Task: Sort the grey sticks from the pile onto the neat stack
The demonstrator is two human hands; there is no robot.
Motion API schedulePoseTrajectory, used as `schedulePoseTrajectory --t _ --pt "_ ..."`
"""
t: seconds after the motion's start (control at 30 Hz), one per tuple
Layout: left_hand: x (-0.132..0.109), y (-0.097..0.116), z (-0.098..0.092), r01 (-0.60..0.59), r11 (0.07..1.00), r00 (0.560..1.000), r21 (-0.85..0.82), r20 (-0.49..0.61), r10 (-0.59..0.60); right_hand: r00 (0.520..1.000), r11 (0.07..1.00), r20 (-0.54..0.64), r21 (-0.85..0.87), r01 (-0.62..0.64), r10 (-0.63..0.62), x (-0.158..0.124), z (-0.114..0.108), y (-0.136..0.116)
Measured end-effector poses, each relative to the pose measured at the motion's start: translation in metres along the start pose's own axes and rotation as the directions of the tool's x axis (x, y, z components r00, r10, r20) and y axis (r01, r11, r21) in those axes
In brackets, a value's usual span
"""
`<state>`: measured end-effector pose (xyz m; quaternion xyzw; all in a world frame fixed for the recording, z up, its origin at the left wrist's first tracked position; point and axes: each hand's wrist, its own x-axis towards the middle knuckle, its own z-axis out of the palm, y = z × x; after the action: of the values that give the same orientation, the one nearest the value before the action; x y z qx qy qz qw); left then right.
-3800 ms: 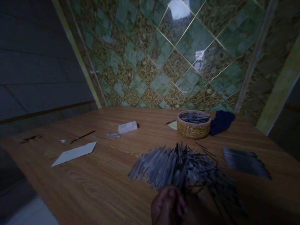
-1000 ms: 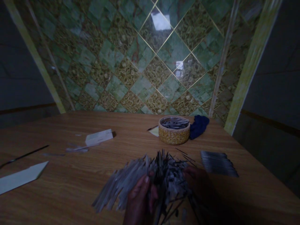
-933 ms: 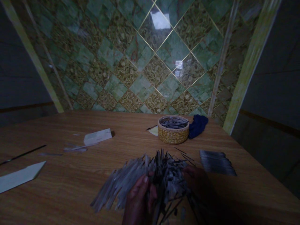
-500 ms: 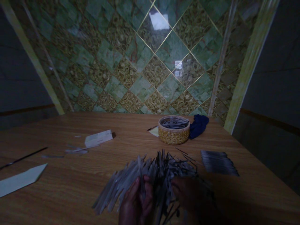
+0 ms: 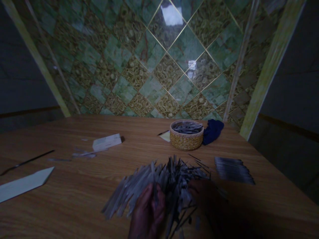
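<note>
1. The left hand [image 5: 147, 210] is pinching a thin, flat, grey stick [image 5: 153, 170] pointing to twelve o'clock.
2. Around that hand, the messy pile of grey and black sticks [image 5: 133, 189] is spreading from nine to two o'clock.
3. The right hand [image 5: 201, 192] is hiding in shadow; I cannot tell its grip.
4. Pinching softly is probably stopping bends.

Right hand [image 5: 199, 189] lost in shadow, grip unreadable. Left hand [image 5: 147, 209] covers lower end of its grey strip [image 5: 153, 172]. Pale card [image 5: 27, 183] cropped by left edge. Wicker basket [image 5: 186, 142] hides part of yellowish paper [image 5: 165, 136].
</note>
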<state>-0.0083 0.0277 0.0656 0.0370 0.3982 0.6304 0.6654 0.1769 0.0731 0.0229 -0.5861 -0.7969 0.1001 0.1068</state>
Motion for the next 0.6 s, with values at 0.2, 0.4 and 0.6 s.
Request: schedulePoseTrajectory --t 0.2,0.4,0.6 --pt "0.002 -0.002 -0.001 0.024 0.999 1.0 0.037 -0.01 -0.024 0.996 0.989 0.065 -0.127 0.075 -0.068 -0.004 0.008 -0.01" --pt "0.0 -0.008 -0.001 -0.036 0.999 0.999 0.025 0.032 0.035 0.997 0.988 0.075 -0.152 0.032 -0.021 -0.002 0.015 -0.011" --pt "-0.001 -0.01 0.0 -0.049 0.997 0.997 0.067 0.062 0.045 0.997 0.996 0.075 -0.092 0.013 -0.006 -0.005 0.011 -0.012"
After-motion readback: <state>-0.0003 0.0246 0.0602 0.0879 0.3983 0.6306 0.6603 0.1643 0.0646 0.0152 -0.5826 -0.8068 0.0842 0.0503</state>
